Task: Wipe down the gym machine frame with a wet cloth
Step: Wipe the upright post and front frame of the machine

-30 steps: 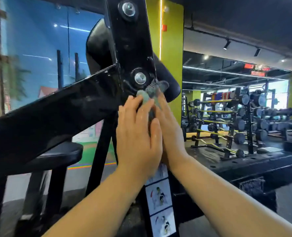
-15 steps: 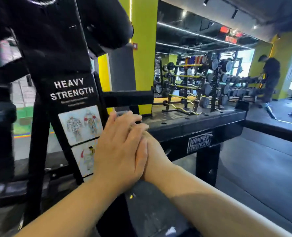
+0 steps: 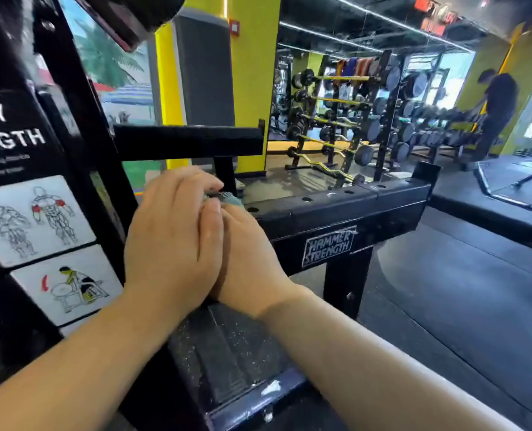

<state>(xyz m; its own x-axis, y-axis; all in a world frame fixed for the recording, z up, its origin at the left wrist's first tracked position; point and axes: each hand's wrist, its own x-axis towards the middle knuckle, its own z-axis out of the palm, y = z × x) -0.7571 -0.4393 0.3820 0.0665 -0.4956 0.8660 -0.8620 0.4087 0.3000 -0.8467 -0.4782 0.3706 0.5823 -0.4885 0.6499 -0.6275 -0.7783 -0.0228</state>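
I have both hands stacked at the spot where the sloping post point(image 3: 81, 126) meets the long holed beam point(image 3: 336, 206) of the machine frame point(image 3: 367, 231). The left hand point(image 3: 171, 241) lies on top with its fingers nearly straight, pressing down rather than gripping. The right hand point(image 3: 252, 256) sits under it. Its fingers are covered, so I cannot tell how far they are curled or whether they actually hold anything.

The cloth point(image 3: 232, 200) shows only as a small grey-green wad poking out past the fingertips. It rests on the near end of the beam, just beside the short strut under the crossbar point(image 3: 190, 141).

As for progress, I judge this to be mid-wipe, with the work just reaching the beam. Nothing here tells me plainly which parts are already clean. The post with its exercise stickers point(image 3: 37, 219) looks glossy, but that could be paint as much as damp.

What looks left to do:
- the whole run of the beam out to its far end
- its front face with the brand label point(image 3: 328, 247)
- the leg point(image 3: 345, 284) below it
- the crossbar
- the low rail point(image 3: 258, 396) by the rubber footplate point(image 3: 227, 346), which carries a pale smear

The barbell rack point(image 3: 348, 119) behind is no part of this job.
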